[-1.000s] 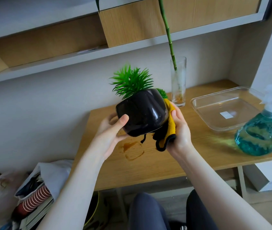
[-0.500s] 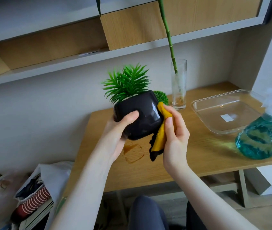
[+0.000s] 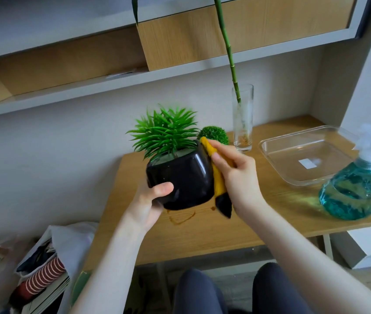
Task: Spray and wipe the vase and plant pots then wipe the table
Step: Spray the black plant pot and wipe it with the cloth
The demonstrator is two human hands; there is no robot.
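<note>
A glossy black plant pot [image 3: 183, 177] with a spiky green plant hangs in the air above the wooden table [image 3: 259, 225]. My left hand [image 3: 151, 201] grips its lower left side. My right hand [image 3: 236, 177] presses a yellow and black cloth [image 3: 218, 180] against the pot's right side, up near the rim. Behind the pot a second plant, a small green ball [image 3: 214, 134], shows partly; its pot is hidden. A tall glass vase [image 3: 243, 118] with a bamboo stalk stands at the back. The teal spray bottle [image 3: 352, 189] stands on the right.
A clear plastic tray [image 3: 275, 152] lies beside the spray bottle. A brown ring stain [image 3: 181, 217] marks the table under the pot. Wall shelves [image 3: 121, 82] hang overhead. Bags and paper cups [image 3: 41, 277] sit on the floor at the left. My knees are below the table edge.
The pot has turned from tilted sideways to more upright. My right hand has slid the cloth up the pot's right side from the bottom to the rim.
</note>
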